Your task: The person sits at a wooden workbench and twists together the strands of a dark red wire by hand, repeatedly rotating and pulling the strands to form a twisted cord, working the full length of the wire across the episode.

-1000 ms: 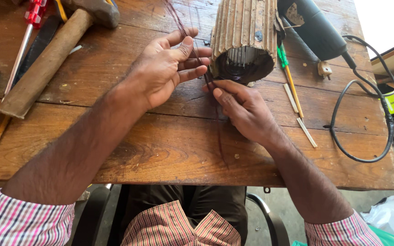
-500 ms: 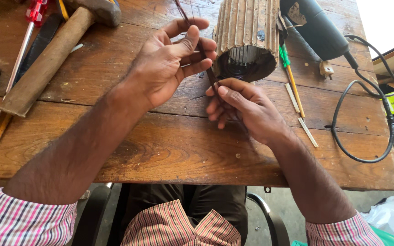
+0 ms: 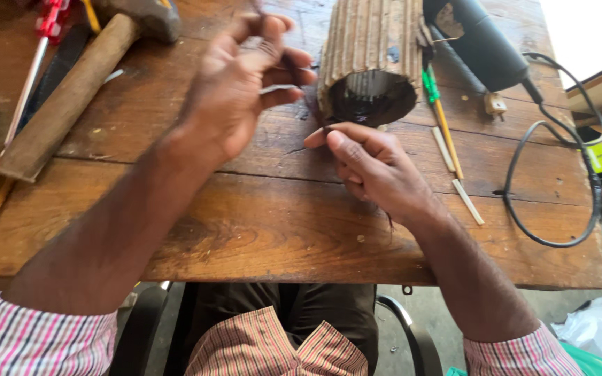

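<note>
A ribbed, rust-brown metal cylinder (image 3: 371,49) lies on the wooden table (image 3: 245,230) with its dark open end facing me. A thin dark wire (image 3: 309,104) runs from near the opening down between my hands. My left hand (image 3: 245,83) is raised left of the cylinder, blurred, its fingertips pinched on the wire's upper part. My right hand (image 3: 371,167) rests on the table just below the opening, thumb and forefinger pinching the wire's lower part; a strand trails under the wrist.
A wooden-handled hammer (image 3: 71,90) lies at the upper left beside a red-handled tool (image 3: 50,21). Right of the cylinder are a green-and-orange screwdriver (image 3: 440,118), pale sticks (image 3: 465,195), and a black power tool (image 3: 479,42) with a looping black cord (image 3: 580,188).
My left hand has lifted upward and away, drawing the wire up. My right hand has shifted slightly and closed its fingers on the wire below the cylinder's opening.
</note>
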`<act>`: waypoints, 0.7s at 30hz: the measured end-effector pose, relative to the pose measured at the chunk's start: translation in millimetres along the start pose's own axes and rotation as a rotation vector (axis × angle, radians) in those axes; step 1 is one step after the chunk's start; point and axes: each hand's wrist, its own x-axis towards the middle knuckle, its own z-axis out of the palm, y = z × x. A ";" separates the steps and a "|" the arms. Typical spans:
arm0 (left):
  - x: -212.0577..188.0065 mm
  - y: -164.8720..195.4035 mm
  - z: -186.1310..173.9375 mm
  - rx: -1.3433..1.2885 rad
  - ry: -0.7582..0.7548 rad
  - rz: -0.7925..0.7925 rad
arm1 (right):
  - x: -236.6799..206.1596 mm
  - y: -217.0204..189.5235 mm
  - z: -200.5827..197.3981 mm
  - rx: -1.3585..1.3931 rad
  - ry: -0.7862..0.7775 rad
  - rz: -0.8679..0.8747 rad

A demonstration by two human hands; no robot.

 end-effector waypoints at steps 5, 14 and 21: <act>8.2 7.6 -6.2 -0.166 0.041 0.016 | -7.3 -3.4 -8.4 -0.095 -0.032 -0.033; 12.9 1.8 -6.7 -0.165 -0.058 0.009 | -4.0 -8.3 -13.8 -0.091 -0.136 0.069; 12.1 6.6 -10.0 -0.186 -0.093 0.071 | -1.4 -1.2 -17.3 -0.011 -0.148 0.118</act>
